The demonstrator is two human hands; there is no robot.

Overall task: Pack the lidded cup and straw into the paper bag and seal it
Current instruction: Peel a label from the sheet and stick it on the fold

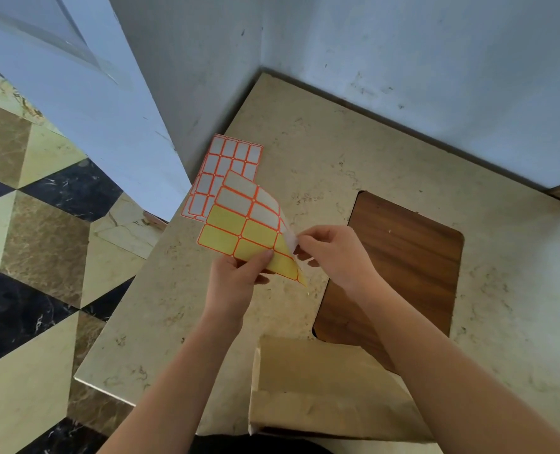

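The left hand (236,273) pinches the label sheet (242,231) above the table (321,152); the right hand (331,253) pinches a label at its right edge. The folded paper bag (324,388) stands at the near table edge, beneath both forearms; bare tabletop lies beyond

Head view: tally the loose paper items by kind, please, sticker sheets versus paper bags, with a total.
Sticker sheets: 2, the one held up in both hands, left hand gripping it and right hand pinching a label at its edge, and one lying on the counter.
Paper bags: 1, folded shut.
Total: 3
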